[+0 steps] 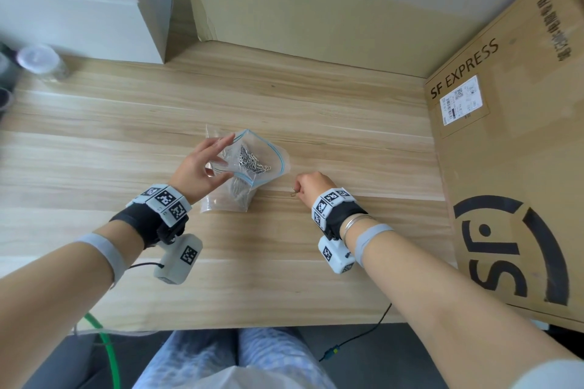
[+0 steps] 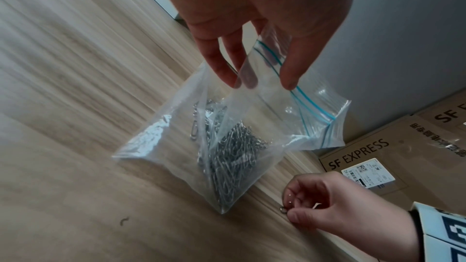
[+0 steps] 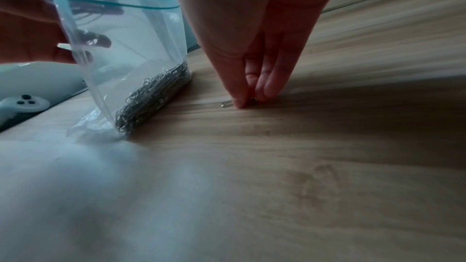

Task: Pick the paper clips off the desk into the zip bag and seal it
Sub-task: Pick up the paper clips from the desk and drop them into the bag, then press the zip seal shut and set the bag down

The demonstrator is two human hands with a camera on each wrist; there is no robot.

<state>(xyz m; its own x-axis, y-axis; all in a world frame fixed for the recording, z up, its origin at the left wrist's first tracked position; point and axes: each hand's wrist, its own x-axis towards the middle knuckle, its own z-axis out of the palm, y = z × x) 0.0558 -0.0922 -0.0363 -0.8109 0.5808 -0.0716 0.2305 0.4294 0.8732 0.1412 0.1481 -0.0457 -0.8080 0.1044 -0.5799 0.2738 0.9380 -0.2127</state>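
A clear zip bag (image 1: 271, 156) with a blue seal strip stands on the wooden desk (image 1: 316, 278), its mouth open and a heap of silver paper clips (image 1: 251, 158) inside. My left hand (image 1: 226, 156) pinches one side of the bag's rim and holds it up; the left wrist view shows the fingers (image 2: 224, 67) on the bag (image 2: 176, 127). To the right of the bag, my right hand (image 1: 297, 191) reaches down to the desk and pinches a single paper clip (image 1: 294, 193). The right wrist view shows that clip (image 3: 226, 104) sticking out from under the right hand (image 3: 248, 101), still against the wood.
A large SF EXPRESS cardboard box (image 1: 512, 167) walls off the desk's right side. A white box (image 1: 94, 9) and a lidded cup (image 1: 41, 60) stand at the back left. A white controller (image 3: 22, 105) lies beyond the bag. Cables hang off the front edge.
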